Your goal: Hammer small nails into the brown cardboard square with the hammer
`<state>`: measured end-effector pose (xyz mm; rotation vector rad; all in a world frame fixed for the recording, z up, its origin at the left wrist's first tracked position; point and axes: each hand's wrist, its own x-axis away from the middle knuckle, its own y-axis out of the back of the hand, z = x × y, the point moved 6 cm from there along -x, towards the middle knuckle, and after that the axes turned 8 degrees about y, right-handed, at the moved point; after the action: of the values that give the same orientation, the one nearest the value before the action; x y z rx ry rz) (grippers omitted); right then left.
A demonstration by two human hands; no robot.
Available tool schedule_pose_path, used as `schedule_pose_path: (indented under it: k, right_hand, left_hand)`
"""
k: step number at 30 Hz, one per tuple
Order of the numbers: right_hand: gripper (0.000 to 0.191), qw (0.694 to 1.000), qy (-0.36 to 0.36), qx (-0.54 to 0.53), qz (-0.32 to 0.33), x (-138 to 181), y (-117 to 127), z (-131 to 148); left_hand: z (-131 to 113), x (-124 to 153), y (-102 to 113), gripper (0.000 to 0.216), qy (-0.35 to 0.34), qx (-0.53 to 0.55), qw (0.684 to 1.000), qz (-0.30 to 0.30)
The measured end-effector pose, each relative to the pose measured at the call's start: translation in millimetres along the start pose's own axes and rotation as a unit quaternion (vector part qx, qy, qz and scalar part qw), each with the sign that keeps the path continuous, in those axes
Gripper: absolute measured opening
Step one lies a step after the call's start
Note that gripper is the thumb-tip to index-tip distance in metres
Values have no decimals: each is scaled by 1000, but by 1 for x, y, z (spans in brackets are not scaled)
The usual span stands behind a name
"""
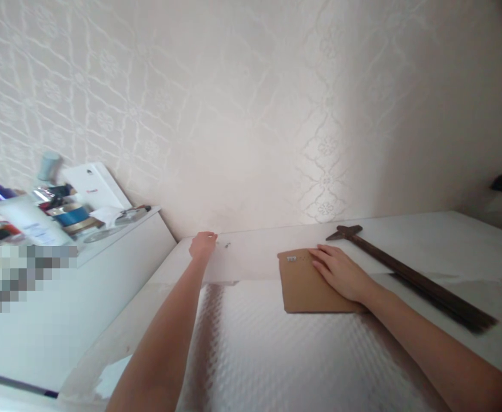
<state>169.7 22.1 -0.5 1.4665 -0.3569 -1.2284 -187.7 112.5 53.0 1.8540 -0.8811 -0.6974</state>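
My left hand (202,245) is closed at the back of the white surface (255,243), close to the wall. What its fingers hold, if anything, is too small to tell. Just right of it lie small metal bits (227,245), perhaps nails. My right hand (341,272) rests palm down, fingers stretched, on a brown cardboard piece (306,289). Near the cardboard's upper edge are small silvery pieces (291,258) and a few dark dots. To the right of that hand lies a hammer (405,266) with a dark wooden handle, its head toward the wall.
A bumpy, quilted-looking pale sheet (285,355) covers the front of the surface. On the left stands a white cabinet (118,269), crowded with a white box (99,186), a blue tape roll (71,216) and bottles. Patterned wallpaper (242,114) rises behind.
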Motion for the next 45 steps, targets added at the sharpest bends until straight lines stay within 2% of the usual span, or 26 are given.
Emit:
schedule_pose_path:
  k: [11, 16, 19, 22, 24, 28, 31, 35, 40, 45]
  right_hand:
    - [44, 1000, 0, -10, 1, 1, 4, 2]
    - [46, 1000, 1, -5, 9, 0, 5, 3]
    - [45, 1000, 0, -6, 11, 0, 5, 2]
    - [44, 1000, -1, -12, 8, -1, 4, 2]
    - [44, 1000, 1, -15, 11, -2, 4, 2]
    - [42, 1000, 4, -8, 14, -4, 4, 2]
    - [41, 1000, 9, -4, 13, -4, 5, 3]
    - [42, 1000, 15, -10, 18, -4, 6, 5]
    - [42, 1000, 11, -7, 24, -5, 6, 4]
    - [43, 999, 4, -16, 36, -5, 5, 3]
  left_hand:
    - [5, -13, -19, 25, 48, -6, 999, 19]
    - [9, -13, -18, 23, 51, -6, 999, 14]
    - [3, -8, -11, 21, 40, 19, 999, -8]
    - [-24, 11, -4, 22, -26, 72, 997, -24]
    - [-50, 36, -2, 23, -93, 119, 988, -13]
    - [-104, 107, -11, 18, -241, 211, 945, 63]
    - [-128, 153, -24, 16, -313, 229, 916, 102]
    - [-132, 173, -45, 14, -339, 226, 903, 132]
    - [-123, 164, -60, 13, -335, 237, 900, 148]
    - [-121, 167, -63, 12, -338, 233, 897, 166]
